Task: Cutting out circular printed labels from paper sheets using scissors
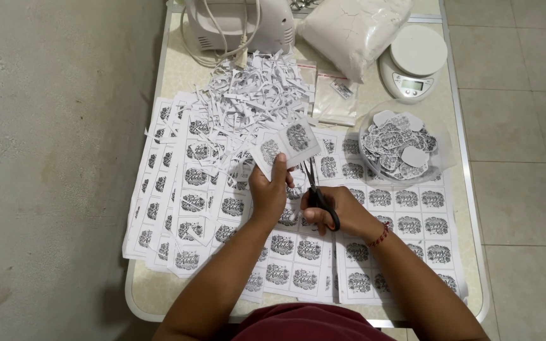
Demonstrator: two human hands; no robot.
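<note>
The table (469, 189), pale-topped with a light metal rim, took up most of the view, and nearly all of it was papered over: printed label sheets (406, 221) lay spread edge to edge and overlapping, each a grid of black-and-white ornamental emblems. At the far edge stood a white appliance (273, 22) with its cord (242, 44) looped down the front, and beside it a big clear bag of white powder (349, 31). In front of the appliance, a heap of white paper offcuts (251, 95) spilled over the sheets. To the right sat a small white kitchen scale (412, 63), and nearer the person a clear round container (399, 148) full of cut-out labels. A little clear plastic pouch (336, 101) lay between heap and scale.

And at the centre, the action! The left hand (268, 192) was up over the sheets, thumb and fingers pinched shut on a cut strip of labels (285, 146), lifted clear of the table and tilted. The right hand (342, 211), a red bead bracelet (382, 235) at its wrist, was closed through the handles of the black scissors (317, 192), blades pointing away toward the strip's lower edge; whether the blades were parted, I couldn't tell.
</note>
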